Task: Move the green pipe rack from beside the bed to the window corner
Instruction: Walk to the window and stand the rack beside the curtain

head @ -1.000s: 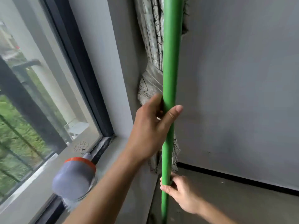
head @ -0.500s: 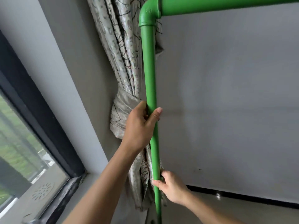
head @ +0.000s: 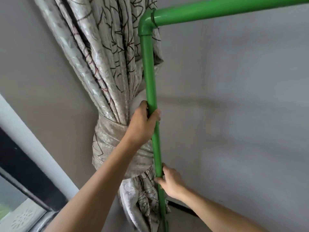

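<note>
The green pipe rack (head: pixel 149 72) stands upright in the corner, right in front of the tied curtain. Its vertical post rises to an elbow joint at the top, and a horizontal bar runs off to the right along the grey wall. My left hand (head: pixel 142 124) is wrapped around the post at mid height. Lower down, my right hand (head: pixel 170 182) grips the same post from the right side. The foot of the rack is out of view below.
A patterned grey curtain (head: pixel 103 67), knotted at its middle, hangs in the corner behind the post. The dark window frame (head: pixel 25 178) and sill lie at the lower left. A plain grey wall (head: pixel 234 114) with a black skirting strip fills the right side.
My view has tilted upward, so the elbow joint and top bar now show and the window has slid to the lower left. Both hands keep their grip on the post.
</note>
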Demonstrator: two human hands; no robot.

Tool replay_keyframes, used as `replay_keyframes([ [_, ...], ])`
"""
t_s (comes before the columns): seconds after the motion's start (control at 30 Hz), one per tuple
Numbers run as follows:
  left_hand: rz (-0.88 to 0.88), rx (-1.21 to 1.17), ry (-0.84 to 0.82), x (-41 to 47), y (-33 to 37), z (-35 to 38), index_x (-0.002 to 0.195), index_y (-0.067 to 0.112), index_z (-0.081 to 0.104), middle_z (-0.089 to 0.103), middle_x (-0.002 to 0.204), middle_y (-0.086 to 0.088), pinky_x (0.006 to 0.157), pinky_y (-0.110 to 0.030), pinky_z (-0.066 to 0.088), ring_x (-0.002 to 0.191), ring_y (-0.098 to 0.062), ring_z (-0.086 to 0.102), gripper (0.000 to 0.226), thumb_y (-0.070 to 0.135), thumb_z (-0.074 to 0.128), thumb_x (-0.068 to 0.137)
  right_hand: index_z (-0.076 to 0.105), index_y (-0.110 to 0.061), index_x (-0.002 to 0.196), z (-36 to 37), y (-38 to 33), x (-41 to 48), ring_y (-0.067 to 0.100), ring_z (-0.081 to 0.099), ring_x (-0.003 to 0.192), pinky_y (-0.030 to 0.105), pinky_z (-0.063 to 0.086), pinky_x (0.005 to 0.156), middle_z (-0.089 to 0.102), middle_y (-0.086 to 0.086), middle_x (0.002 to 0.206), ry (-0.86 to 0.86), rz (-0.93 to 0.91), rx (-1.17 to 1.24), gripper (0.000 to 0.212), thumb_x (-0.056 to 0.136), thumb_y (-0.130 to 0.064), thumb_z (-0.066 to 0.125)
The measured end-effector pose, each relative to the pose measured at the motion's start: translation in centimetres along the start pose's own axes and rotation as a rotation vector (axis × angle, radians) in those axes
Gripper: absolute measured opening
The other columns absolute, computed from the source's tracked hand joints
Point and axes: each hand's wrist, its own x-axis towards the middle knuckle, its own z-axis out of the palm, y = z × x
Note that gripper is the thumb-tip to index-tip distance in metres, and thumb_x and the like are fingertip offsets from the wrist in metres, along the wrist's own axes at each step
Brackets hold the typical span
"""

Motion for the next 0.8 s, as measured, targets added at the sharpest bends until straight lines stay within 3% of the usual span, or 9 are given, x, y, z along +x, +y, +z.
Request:
replay_keyframes([
  [0.13,-0.087,-0.006,-0.013,3.2,-0.7,0.8,0.100,0.002,0.056,0.072,0.096,-0.017,0.087,-0.050,0.055,0.091,-0.030,0.069,0.023,0.023,0.055,0.092,0.051,-0.024,0.116,-0.6,0.5,3.5,0.027,0.071,0.084,0.045,0.060,0.078,0.074,0.007,0.102,0.009,0.014,0.059,0.031,0.088,-0.027,0.065],
  [0.47,-0.177,0.034,0.039,8.8,-2.4,1.5,0.101,0.006,0.058,0.070,0.099,-0.016,0.089,-0.047,0.053,0.094,-0.031,0.066,0.022,0.026,0.056,0.090,0.053,-0.017,0.106,-1.1,0.3,9.2,0.029,0.067,0.082,0.041,0.055,0.070,0.071,0.008,0.094,0.080,0.003,0.053,0.023,0.090,-0.032,0.060],
  [0.67,-0.167,0.119,0.075,8.3,-3.0,1.2,0.109,0.004,0.051,0.064,0.096,-0.014,0.074,-0.034,0.048,0.091,-0.033,0.063,0.026,0.026,0.050,0.095,0.050,-0.016,0.107,0.5,-0.4,9.7,0.025,0.058,0.067,0.040,0.052,0.064,0.071,0.011,0.090,0.105,0.046,0.027,0.017,0.092,-0.023,0.053],
  [0.8,-0.127,0.177,0.038,7.1,-3.5,0.3,0.111,0.006,0.048,0.064,0.095,-0.017,0.069,-0.035,0.050,0.085,-0.033,0.063,0.027,0.027,0.049,0.095,0.049,-0.017,0.115,1.3,-0.9,8.6,0.032,0.066,0.078,0.039,0.054,0.066,0.071,0.014,0.095,0.097,0.083,0.016,0.024,0.092,-0.025,0.052],
])
